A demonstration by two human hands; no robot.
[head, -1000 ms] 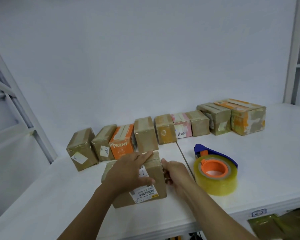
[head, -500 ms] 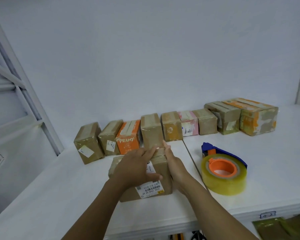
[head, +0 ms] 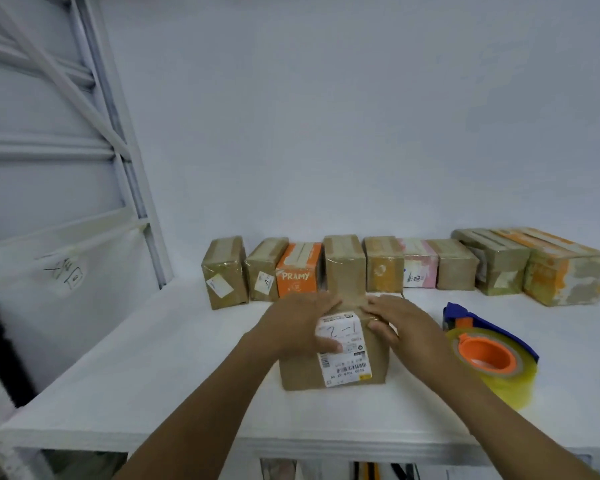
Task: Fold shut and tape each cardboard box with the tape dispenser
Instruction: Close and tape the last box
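Note:
A brown cardboard box [head: 336, 367] with a white shipping label stands on the white table [head: 153, 368] in front of me. My left hand [head: 297, 323] lies on the box's top left, thumb across the label. My right hand [head: 400, 322] rests on the top right with its fingers laid flat over the edge. Both hands press down on the top. The tape dispenser [head: 489, 351], blue with an orange core and a roll of clear yellowish tape, lies on the table just right of my right hand, untouched.
A row of several taped boxes lines the back wall, among them an orange PRAMY box [head: 297, 270] and a large orange-and-brown box [head: 565, 268] at the right. A white metal rack frame [head: 125, 161] stands at the left. The table's front edge is near me.
My right hand has come from the box's right side up onto its top. The left hand stays on top. The view has shifted, so the box sits more centrally.

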